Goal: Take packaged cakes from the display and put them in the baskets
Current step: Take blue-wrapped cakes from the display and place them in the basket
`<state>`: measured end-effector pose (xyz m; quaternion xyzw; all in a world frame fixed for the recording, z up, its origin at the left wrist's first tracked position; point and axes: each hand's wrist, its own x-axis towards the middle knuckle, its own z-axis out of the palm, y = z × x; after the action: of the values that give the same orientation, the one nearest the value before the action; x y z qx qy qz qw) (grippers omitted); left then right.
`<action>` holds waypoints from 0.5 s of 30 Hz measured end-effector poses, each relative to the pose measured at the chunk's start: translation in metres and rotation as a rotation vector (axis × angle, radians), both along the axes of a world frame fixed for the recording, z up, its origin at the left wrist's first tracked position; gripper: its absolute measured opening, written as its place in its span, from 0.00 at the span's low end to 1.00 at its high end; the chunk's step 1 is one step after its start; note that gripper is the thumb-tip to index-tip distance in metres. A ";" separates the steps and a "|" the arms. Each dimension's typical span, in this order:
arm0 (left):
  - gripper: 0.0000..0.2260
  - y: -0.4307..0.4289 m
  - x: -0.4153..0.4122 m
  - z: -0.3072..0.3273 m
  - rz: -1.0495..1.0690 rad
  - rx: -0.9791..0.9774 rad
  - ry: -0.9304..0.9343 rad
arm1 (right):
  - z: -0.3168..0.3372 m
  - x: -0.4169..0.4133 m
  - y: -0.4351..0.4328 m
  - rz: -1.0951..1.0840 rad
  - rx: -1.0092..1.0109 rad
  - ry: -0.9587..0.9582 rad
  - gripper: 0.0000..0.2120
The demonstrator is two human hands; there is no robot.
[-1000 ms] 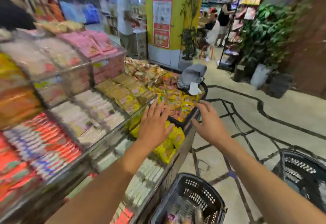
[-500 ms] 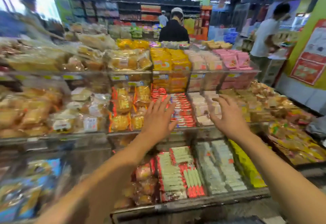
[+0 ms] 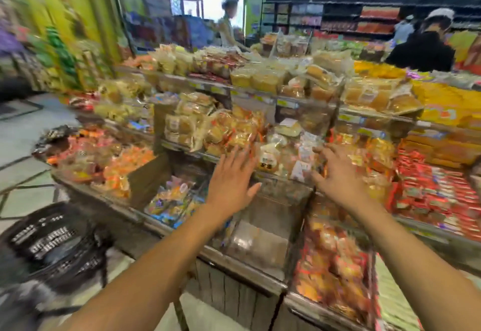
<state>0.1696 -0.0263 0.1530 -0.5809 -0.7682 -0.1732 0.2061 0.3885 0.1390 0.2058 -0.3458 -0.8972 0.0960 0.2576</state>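
A tiered display (image 3: 242,260) with clear-walled bins holds many packaged cakes. Clear-wrapped cakes with white labels (image 3: 283,153) lie in the middle-tier bin straight ahead. My left hand (image 3: 231,177) is stretched out flat with fingers apart, just in front of and left of that bin, holding nothing. My right hand (image 3: 335,172) reaches forward with fingers spread and curled over the right side of the same bin, also holding nothing. A black plastic basket (image 3: 49,242) stands on the floor at the lower left. The view is blurred by motion.
Red-wrapped packs (image 3: 437,187) fill the bins to the right, orange packs (image 3: 333,260) the lower right bin. Bags of yellow cakes (image 3: 260,78) sit on the top tier. A person in black (image 3: 426,44) stands behind the display, another person (image 3: 229,26) farther back.
The view has swung left along the display, from the red and white packs to the clear-wrapped cakes. Both hands stay stretched out and hold nothing. A basket has come into sight at lower left.
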 end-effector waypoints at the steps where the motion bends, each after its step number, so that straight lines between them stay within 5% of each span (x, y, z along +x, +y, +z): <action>1: 0.31 -0.016 -0.022 -0.005 0.022 -0.012 -0.007 | -0.004 -0.026 -0.011 0.033 -0.015 -0.005 0.27; 15: 0.32 -0.124 -0.203 -0.109 0.147 -0.221 -0.238 | -0.110 -0.232 -0.094 0.241 -0.285 -0.222 0.25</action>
<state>-0.0331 -0.1499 0.0440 -0.5179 -0.8418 -0.1397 0.0607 0.1562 0.0451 0.0957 -0.2774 -0.9322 0.2136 0.0925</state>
